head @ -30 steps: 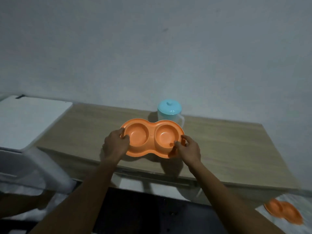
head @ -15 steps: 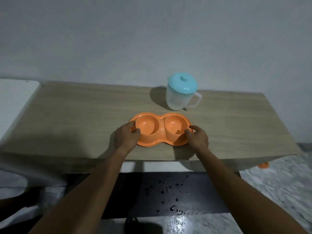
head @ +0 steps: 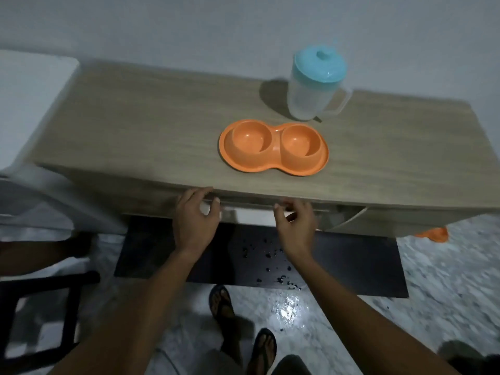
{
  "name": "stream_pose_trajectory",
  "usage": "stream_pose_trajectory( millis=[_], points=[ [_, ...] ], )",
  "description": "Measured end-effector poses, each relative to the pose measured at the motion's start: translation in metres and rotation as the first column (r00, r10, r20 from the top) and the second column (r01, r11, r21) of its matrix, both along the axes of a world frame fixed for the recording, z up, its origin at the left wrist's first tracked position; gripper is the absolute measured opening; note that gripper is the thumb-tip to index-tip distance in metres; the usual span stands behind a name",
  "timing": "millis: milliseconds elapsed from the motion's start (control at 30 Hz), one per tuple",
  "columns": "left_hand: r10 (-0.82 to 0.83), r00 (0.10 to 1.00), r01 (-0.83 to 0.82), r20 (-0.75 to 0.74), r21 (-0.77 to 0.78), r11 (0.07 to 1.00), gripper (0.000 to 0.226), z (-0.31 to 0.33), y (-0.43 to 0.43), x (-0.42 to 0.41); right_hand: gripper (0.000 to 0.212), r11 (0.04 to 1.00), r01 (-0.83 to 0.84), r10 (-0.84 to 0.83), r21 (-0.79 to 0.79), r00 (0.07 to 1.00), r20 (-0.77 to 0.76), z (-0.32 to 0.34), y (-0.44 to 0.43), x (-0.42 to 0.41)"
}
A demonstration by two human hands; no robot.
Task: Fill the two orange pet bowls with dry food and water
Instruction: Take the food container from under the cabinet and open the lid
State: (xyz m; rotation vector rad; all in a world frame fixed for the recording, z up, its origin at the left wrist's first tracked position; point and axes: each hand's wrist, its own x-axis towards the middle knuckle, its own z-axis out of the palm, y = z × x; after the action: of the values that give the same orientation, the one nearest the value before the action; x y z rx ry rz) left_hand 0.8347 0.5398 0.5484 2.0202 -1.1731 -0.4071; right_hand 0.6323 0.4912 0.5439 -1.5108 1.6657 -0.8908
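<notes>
Orange pet bowls (head: 273, 147) lie crosswise on the worktop (head: 135, 131), beyond the right hand (head: 295, 226) and, farther, the left hand (head: 194, 220) (both hands empty, loosely curled).

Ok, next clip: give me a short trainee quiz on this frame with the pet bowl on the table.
1. True or false: both wells of the orange double bowl are empty.
2. Where does the blue-lidded jug stand? A) on the table, behind the bowl; B) in the bowl's left well; C) on the floor.
3. What do the left hand and right hand hold?
Key: 1 true. 2 A. 3 nothing; both are by the table's front edge, apart from the bowl.
</notes>
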Motion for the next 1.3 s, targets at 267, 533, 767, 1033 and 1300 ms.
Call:
stream_pose_trajectory(
  millis=[267,533,767,1033,1300],
  points=[
    [0.028,0.985,-0.016,-0.171,0.071,0.997,0.037,-0.083,0.010,-0.004,0.022,0.973,-0.117,0.110,0.198,0.993,0.043,-0.094,0.001,0.033],
    [0.194,0.858,-0.115,-0.475,0.191,0.975,0.058,-0.152,-0.046,0.011,0.020,0.981,-0.019,-0.003,0.193,0.993,0.116,-0.177,-0.069,0.068],
    [0.241,0.882,-0.113,-0.405,0.314,0.943,0.038,-0.173,-0.078,0.023,0.041,0.964,-0.053,0.045,0.261,0.998,0.038,-0.199,-0.102,0.091],
    [0.191,0.824,-0.100,-0.533,0.194,0.976,0.024,-0.169,-0.066,0.023,0.019,0.934,0.013,-0.134,0.356,0.939,0.317,-0.171,-0.079,0.080],
    [0.185,0.823,-0.123,-0.538,0.150,0.981,0.029,-0.088,0.030,0.000,0.021,0.902,-0.017,-0.154,0.432,0.921,0.358,-0.083,0.008,0.048]
  ],
)
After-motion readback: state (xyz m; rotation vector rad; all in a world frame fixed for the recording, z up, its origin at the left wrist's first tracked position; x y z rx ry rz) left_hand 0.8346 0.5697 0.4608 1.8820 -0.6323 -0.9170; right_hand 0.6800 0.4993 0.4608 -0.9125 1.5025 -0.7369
